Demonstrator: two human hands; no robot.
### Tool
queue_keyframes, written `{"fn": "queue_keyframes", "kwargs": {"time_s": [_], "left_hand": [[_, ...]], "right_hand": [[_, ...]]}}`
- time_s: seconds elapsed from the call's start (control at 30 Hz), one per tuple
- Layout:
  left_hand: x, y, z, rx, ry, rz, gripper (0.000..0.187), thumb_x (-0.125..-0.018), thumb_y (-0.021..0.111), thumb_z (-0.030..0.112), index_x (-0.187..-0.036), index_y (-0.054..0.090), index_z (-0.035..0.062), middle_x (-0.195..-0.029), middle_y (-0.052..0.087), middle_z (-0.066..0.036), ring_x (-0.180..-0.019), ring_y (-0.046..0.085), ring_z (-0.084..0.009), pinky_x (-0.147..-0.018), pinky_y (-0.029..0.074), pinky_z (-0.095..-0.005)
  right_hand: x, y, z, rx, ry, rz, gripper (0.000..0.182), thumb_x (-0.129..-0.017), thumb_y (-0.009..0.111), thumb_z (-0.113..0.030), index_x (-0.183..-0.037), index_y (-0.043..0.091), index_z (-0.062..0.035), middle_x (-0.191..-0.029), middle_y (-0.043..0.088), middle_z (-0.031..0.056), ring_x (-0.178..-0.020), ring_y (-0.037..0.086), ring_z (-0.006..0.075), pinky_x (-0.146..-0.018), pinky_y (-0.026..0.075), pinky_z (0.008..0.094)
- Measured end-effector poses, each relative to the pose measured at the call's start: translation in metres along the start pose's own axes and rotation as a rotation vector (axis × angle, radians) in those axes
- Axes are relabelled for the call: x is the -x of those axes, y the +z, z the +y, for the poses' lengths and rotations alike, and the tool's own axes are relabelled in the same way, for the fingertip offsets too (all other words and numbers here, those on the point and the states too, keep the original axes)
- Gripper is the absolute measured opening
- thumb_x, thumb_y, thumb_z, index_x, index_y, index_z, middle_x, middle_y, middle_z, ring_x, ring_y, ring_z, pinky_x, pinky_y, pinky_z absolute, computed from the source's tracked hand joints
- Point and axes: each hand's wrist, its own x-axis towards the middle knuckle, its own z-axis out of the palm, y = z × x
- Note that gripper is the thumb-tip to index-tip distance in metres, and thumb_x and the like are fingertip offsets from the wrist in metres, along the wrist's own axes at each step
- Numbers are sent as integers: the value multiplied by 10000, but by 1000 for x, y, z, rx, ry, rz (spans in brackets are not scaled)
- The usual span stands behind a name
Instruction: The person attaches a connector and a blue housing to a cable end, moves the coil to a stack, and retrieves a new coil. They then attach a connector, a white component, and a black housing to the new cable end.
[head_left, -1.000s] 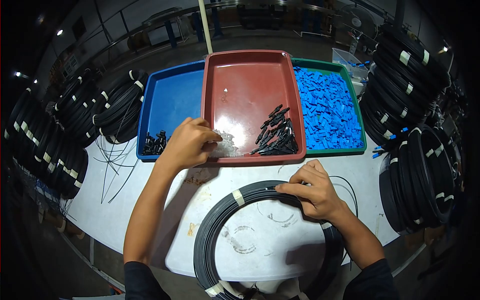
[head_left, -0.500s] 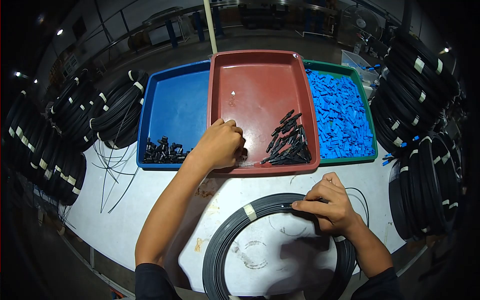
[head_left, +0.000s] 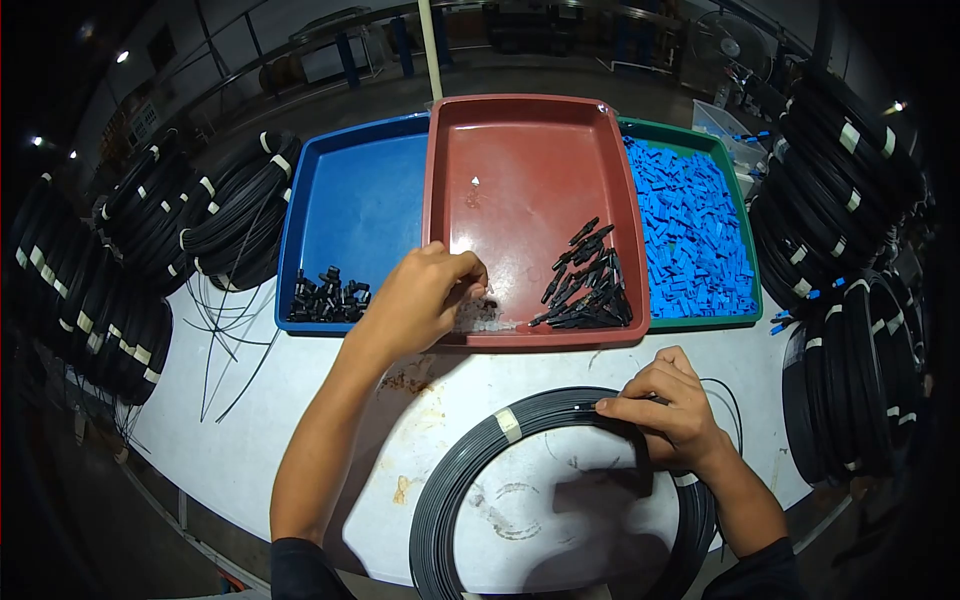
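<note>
My left hand (head_left: pixel 432 295) is over the near left part of the red tray (head_left: pixel 540 341), its fingers pinched together; what they hold, if anything, is too small to tell. Small clear pieces (head_left: pixel 487 318) lie beside its fingertips. Black connectors (head_left: pixel 590 285) are heaped in the same tray's near right corner. Over the far right part of a black cable coil (head_left: pixel 465 445), my right hand (head_left: pixel 665 405) pinches a thin dark cable end with a small white tip (head_left: pixel 583 408). Pale tape (head_left: pixel 508 425) wraps the coil.
A blue tray (head_left: pixel 360 190) with short black parts (head_left: pixel 328 298) stands left of the red one. On the right is a green tray (head_left: pixel 748 250) full of blue clips (head_left: pixel 695 235). Stacked cable coils (head_left: pixel 240 215) flank the left side, and more coils (head_left: pixel 855 380) the right.
My left hand has lifted slightly and drawn back from the clear pieces, which now show more. My right hand keeps its pinch near the coil. The view has shifted a little.
</note>
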Motion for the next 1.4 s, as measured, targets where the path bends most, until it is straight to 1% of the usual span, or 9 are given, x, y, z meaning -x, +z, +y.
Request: {"fn": "queue_keyframes", "kwargs": {"time_s": [0.1, 0.27, 0.37, 0.4, 0.47, 0.53, 0.73, 0.97, 1.4], "left_hand": [[10, 8, 8, 492, -122, 179, 130, -875, 762, 72, -978, 727, 3, -846, 684, -83, -702, 614, -133, -642, 475, -300], [20, 29, 13, 818, -190, 230, 125, -882, 762, 46, -986, 726, -12, -917, 738, -68, -801, 650, -120, -723, 504, -283], [26, 33, 26, 928, -62, 288, 163, -839, 806, 33, -982, 738, -3, -907, 741, -80, -840, 652, -111, -789, 486, -257], [28, 33, 33, 931, -53, 290, 163, -839, 806, 33, -982, 738, -3, -907, 741, -80, -840, 652, -111, -789, 486, -257], [33, 33, 46, 931, -39, 309, 147, -843, 806, 90, -956, 767, 4, -887, 748, -60, -735, 643, -84, -648, 492, -243], [37, 42, 59, 1082, -46, 279, 142, -853, 797, 76, -973, 776, 1, -902, 747, -81, -774, 673, -104, -685, 524, -255], [49, 52, 84, 1060, 7, 159, 141, -824, 814, 26, -949, 764, -17, -922, 746, -121, -844, 676, -165, -792, 514, -296], [53, 56, 80, 1065, 54, 201, 119, -806, 796, -33, -919, 759, -26, -881, 742, -119, -827, 656, -153, -780, 504, -297], [52, 59, 82, 994, 88, 235, 115, -788, 794, -9, -901, 777, -17, -845, 753, -97, -750, 689, -139, -706, 543, -268]], "right_hand": [[-1, -1, 0, -26, 8, 4, 342, -707, 709, -32, -1007, 799, -169, -762, 604, -12, -675, 545, 174, -715, 359, 351], [-1, -4, 1, -61, 25, -13, 380, -706, 654, 20, -1027, 795, -128, -786, 613, 10, -713, 559, 193, -727, 358, 345], [0, -5, 1, -76, 41, -10, 389, -709, 641, 31, -1041, 786, -112, -801, 618, 20, -746, 566, 201, -746, 361, 341], [1, -5, 1, -67, 40, -8, 389, -709, 641, 31, -1041, 786, -112, -801, 618, 20, -746, 566, 201, -746, 361, 341], [1, -4, 1, -125, 51, 26, 384, -721, 640, 36, -1048, 778, -110, -813, 622, 25, -767, 571, 204, -753, 362, 339], [1, -4, 1, -125, 58, 27, 353, -746, 654, 28, -1047, 773, -114, -823, 627, 27, -774, 576, 215, -760, 377, 342], [3, -3, 2, -150, 40, 72, 293, -793, 702, -2, -1056, 761, -117, -832, 634, 23, -804, 604, 214, -784, 412, 348], [4, -2, 2, -143, -1, 91, 318, -772, 699, 2, -1060, 755, -122, -839, 635, 20, -796, 596, 206, -772, 401, 346], [4, 0, 4, -104, -20, 80, 324, -771, 668, 10, -1048, 760, -131, -806, 611, 16, -775, 582, 200, -770, 387, 351]]}}
